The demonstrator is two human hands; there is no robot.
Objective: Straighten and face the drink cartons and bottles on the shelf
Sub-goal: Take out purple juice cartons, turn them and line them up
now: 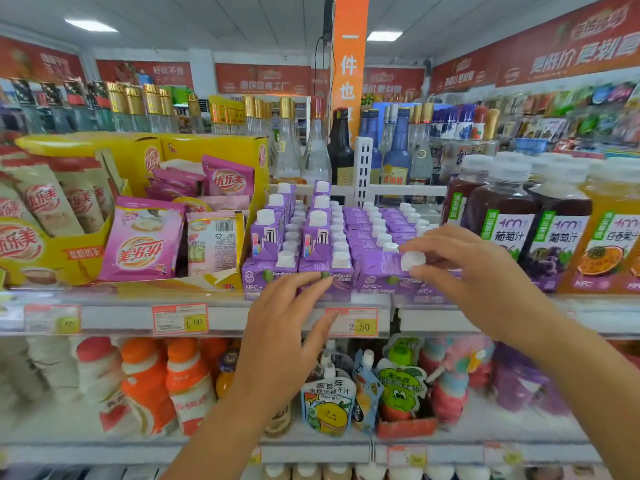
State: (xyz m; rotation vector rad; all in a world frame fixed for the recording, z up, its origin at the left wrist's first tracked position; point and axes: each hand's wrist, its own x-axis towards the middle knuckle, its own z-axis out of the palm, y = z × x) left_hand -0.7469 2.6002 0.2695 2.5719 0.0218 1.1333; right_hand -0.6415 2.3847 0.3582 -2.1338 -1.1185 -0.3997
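The purple cartons point(270, 277) read "NFC+" on their fronts. Just below them, a price tag point(356, 322) shows "2.50". To their left, pink sachets point(228, 181) carry "优乐美". To their right, dark bottles point(507, 233) say "葡萄汁" and an orange bottle point(609, 237) says "NFC". Above and behind them, an orange banner point(349, 64) reads "一件也".

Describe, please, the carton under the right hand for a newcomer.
Between the yellow box and the dark juice bottles stand purple cartons. The front carton third from the left alone has fingers of the right hand on its white cap.
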